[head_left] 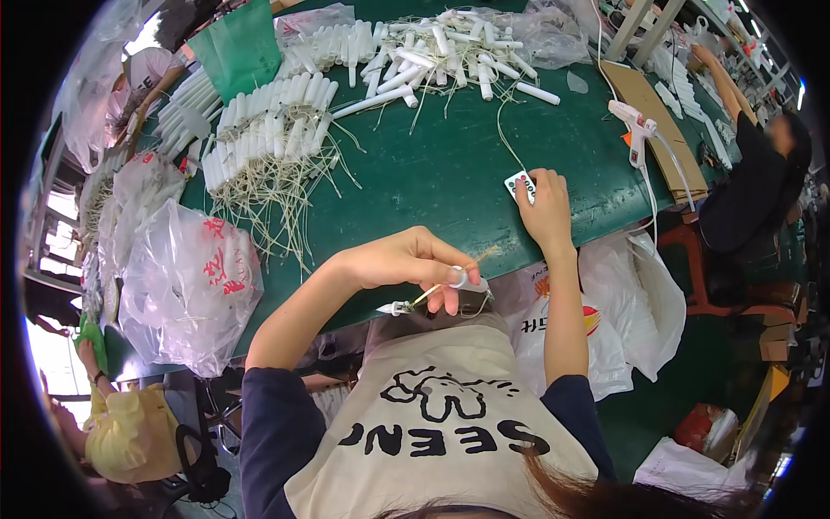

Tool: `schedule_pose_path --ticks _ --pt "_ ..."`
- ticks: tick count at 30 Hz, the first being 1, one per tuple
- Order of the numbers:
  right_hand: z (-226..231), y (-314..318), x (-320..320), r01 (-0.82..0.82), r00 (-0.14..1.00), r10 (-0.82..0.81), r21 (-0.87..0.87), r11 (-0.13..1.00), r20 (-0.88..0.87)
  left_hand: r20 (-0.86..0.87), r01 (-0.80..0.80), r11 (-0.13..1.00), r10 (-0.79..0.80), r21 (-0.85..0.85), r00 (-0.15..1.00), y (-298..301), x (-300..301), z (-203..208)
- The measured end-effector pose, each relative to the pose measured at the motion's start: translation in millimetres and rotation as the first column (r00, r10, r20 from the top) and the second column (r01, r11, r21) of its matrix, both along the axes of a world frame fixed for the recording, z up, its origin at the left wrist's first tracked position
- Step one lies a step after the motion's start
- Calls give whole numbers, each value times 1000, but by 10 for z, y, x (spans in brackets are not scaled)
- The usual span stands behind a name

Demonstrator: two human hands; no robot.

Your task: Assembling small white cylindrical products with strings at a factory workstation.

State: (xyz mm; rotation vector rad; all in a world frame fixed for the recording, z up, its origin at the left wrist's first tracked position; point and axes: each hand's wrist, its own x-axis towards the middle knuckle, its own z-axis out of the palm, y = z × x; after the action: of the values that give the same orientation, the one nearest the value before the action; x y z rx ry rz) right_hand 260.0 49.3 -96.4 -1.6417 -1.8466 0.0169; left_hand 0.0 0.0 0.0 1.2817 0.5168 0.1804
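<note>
My left hand (415,258) is closed over the near edge of the green table, its fingers pinching a white plastic candle tube (474,284) with thin wires. A small flame-shaped white bulb (393,308) sticks out to the left of those fingers, joined to the wiring. Farther right, my right hand (550,208) grips a small white remote control (520,186) with coloured buttons, which lies at the tabletop. Part of the remote is hidden under the fingers. A thin cord runs from near it to the tube pile at the back.
Stacked white tubes with trailing wires (268,138) lie at the left, beside a loose tube pile (450,56). A white glue gun (638,130) stands by a cardboard sheet (657,130) on the right. Plastic bags (186,285) hang at the left edge. Other people sit on both sides.
</note>
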Motion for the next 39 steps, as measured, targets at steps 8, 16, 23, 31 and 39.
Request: schedule_pose_path --ticks 8,16,23,31,39 --pt "322 -198 -162 -189 951 241 250 950 -197 1 -89 996 89 -15 996 40 12 40" --pt "506 -823 -324 -754 608 521 -231 614 -599 97 -166 978 179 -125 979 116 7 -29" --pt "501 -913 -159 -522 610 308 -78 849 -730 -152 -338 752 498 565 854 332 86 -366" --pt "655 -936 -220 -382 801 333 3 924 -497 3 -113 140 615 984 789 400 188 -600" --pt "862 -1095 -282 -283 912 263 -17 959 -316 -83 -462 884 457 -69 886 127 416 -33"
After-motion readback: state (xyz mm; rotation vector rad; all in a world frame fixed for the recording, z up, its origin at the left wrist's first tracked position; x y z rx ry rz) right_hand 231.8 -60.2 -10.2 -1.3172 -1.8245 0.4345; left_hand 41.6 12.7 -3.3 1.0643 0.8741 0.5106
